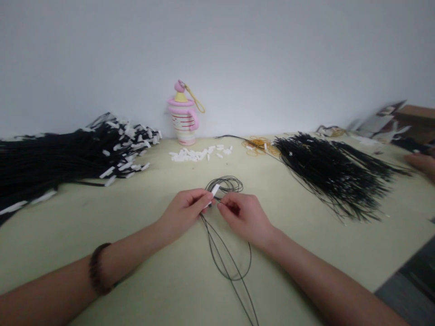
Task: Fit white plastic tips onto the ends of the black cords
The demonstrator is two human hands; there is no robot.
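Observation:
My left hand [192, 206] pinches a small white connector piece [215, 189] between thumb and fingers, with thin black cable running out below it. Close beside it, my right hand [243, 215] is closed, thumb and forefinger pressed together on a strand of the black cable [231, 270]. A loose coil of the cable [230, 183] lies on the table just beyond my hands. More of it loops below them and trails toward the near edge. The exact point where cable and white piece meet is hidden by my fingers.
Black cables with white ends [64, 154] are heaped at left, another black bundle [333, 172] at right. Loose white pieces [193, 155], yellow rubber bands [260, 146] and a pink-lidded cup [184, 120] stand along the wall. Another person's hand [421, 163] shows at far right.

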